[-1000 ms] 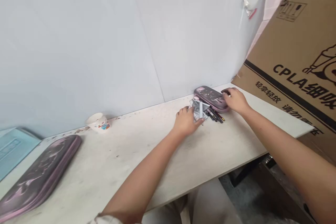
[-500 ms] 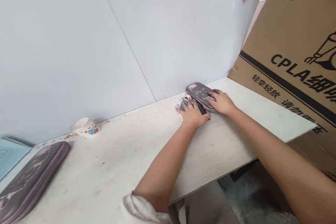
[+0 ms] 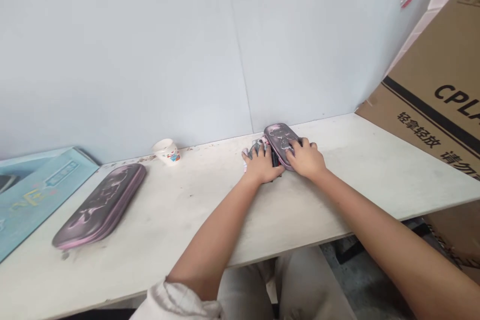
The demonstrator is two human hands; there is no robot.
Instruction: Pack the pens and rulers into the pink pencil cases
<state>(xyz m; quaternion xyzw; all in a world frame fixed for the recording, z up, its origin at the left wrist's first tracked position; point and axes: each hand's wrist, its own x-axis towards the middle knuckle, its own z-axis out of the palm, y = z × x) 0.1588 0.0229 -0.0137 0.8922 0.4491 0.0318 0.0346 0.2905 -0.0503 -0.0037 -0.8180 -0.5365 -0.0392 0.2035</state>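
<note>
My left hand lies over a cluster of small items with its fingers spread. Among these items are dark pens, and a grey round piece shows past the fingertips; much of the cluster is hidden. Directly right of it is a dark zippered pencil case with a pink-purple pattern. My right hand grips the case's near right part, thumb on top and fingers over its right side. Case and small items lie against each other on the white table.
A second dark pencil case rests at the left, beside a light-blue flat box or folder. Near the wall stands a paper cup. A large cardboard box leans at the right; the white table's front edge is close to me.
Both hands have slid left along the table, taking the pencil case and small items toward the cup. The view has turned left, showing more of the second case and blue box.
</note>
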